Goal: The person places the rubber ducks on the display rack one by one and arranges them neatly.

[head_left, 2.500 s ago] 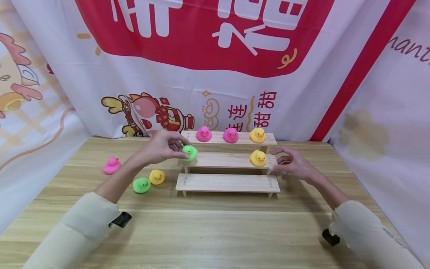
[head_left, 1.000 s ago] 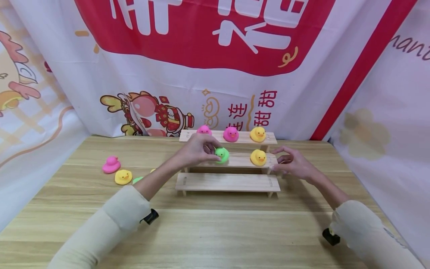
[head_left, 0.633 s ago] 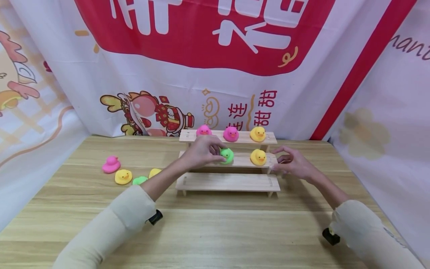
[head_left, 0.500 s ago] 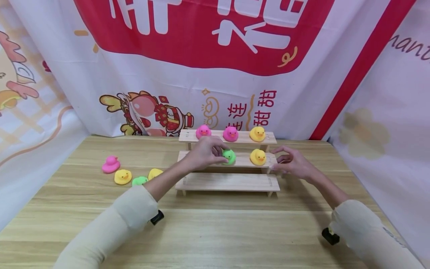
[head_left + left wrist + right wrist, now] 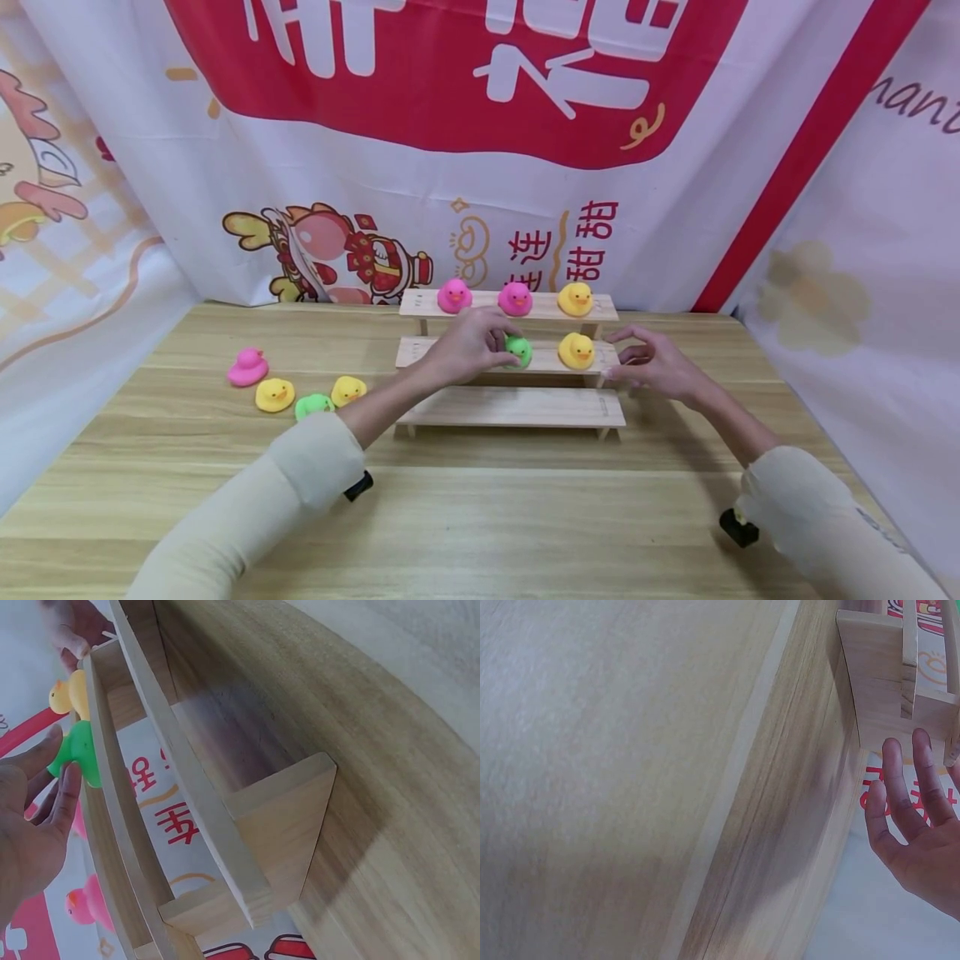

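Fingers (image 5: 69, 796) and thumb of my left hand (image 5: 467, 346) pinch the green duck (image 5: 518, 352) at the wooden middle shelf (image 5: 411, 352), just left of the shelf yellow duck (image 5: 576, 352) — whether the base bears weight, I can't tell. To set it down well, I'd use a light pinch, level the base, then part finger and thumb evenly so neither drags it or nudges its neighbour. My right hand (image 5: 658, 367) is at that shelf's right end, fingers loosely bent; it seems to be steadying it, though whether it grips or only touches I can't make out. I see no bowl or box; shelves do the holding. On the top shelf (image 5: 485, 302) sit two pink ducks (image 5: 454, 297) and a top yellow duck (image 5: 575, 299). Left of the shelves, on the table (image 5: 480, 525) — a loose pink duck (image 5: 248, 367), two loose yellow ducks (image 5: 274, 395) and a second green duck (image 5: 313, 406).
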Demonstrator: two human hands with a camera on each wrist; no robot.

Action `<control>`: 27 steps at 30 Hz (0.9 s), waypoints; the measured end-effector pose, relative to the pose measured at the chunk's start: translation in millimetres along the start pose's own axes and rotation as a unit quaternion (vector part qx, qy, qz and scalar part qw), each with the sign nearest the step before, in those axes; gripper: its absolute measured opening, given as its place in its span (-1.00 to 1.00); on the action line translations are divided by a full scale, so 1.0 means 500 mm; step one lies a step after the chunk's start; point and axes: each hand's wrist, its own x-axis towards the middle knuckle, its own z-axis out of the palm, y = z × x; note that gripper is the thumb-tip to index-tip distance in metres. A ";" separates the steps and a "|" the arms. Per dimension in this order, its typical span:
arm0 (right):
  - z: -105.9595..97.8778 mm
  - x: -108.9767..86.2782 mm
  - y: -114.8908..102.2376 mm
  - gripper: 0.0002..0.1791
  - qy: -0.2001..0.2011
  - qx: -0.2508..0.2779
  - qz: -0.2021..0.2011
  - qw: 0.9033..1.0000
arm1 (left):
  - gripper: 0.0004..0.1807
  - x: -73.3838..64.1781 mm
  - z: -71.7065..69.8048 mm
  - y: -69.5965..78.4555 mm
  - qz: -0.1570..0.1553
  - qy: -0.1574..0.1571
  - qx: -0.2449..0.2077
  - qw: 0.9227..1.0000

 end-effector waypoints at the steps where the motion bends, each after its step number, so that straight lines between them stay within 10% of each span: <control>1: 0.000 0.000 0.000 -0.39 0.001 0.000 -0.001 1.000 | -0.65 0.001 0.001 -0.001 0.002 0.001 0.001 1.000; 27: -0.002 0.002 0.008 -0.40 -0.005 0.019 -0.009 1.000 | -0.56 -0.006 -0.005 0.001 -0.024 0.009 -0.004 1.000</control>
